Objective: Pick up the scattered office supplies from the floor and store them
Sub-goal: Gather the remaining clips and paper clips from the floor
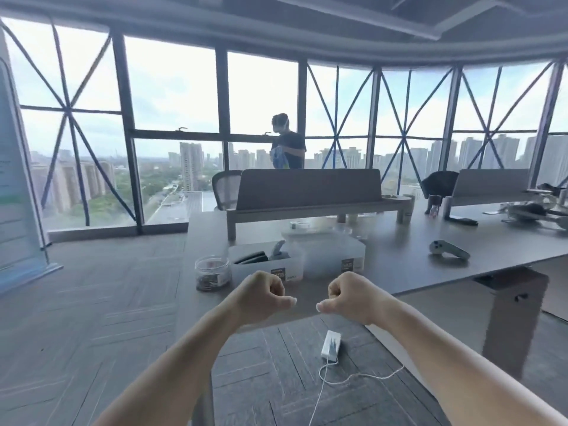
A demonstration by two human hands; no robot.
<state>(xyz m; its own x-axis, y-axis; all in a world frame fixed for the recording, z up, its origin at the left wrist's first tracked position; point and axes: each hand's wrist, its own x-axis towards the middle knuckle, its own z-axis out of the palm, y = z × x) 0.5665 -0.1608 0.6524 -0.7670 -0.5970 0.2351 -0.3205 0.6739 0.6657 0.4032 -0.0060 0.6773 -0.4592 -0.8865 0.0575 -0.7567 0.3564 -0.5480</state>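
hands: left hand [261, 295], right hand [350, 295] both curled to fists, nothing visible in either | floor: white adapter [331, 345] with cable [325, 376] lies below them, not picked up | desk [399, 256]: clear bin [264, 262] holds some items, jar [212, 273] beside it | est: partly done, adapter left

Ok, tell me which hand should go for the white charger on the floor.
Right, probably. The white charger lies below the right hand, its cable trailing to that side; the left hand sits further off. Both hands are curled and hold nothing.
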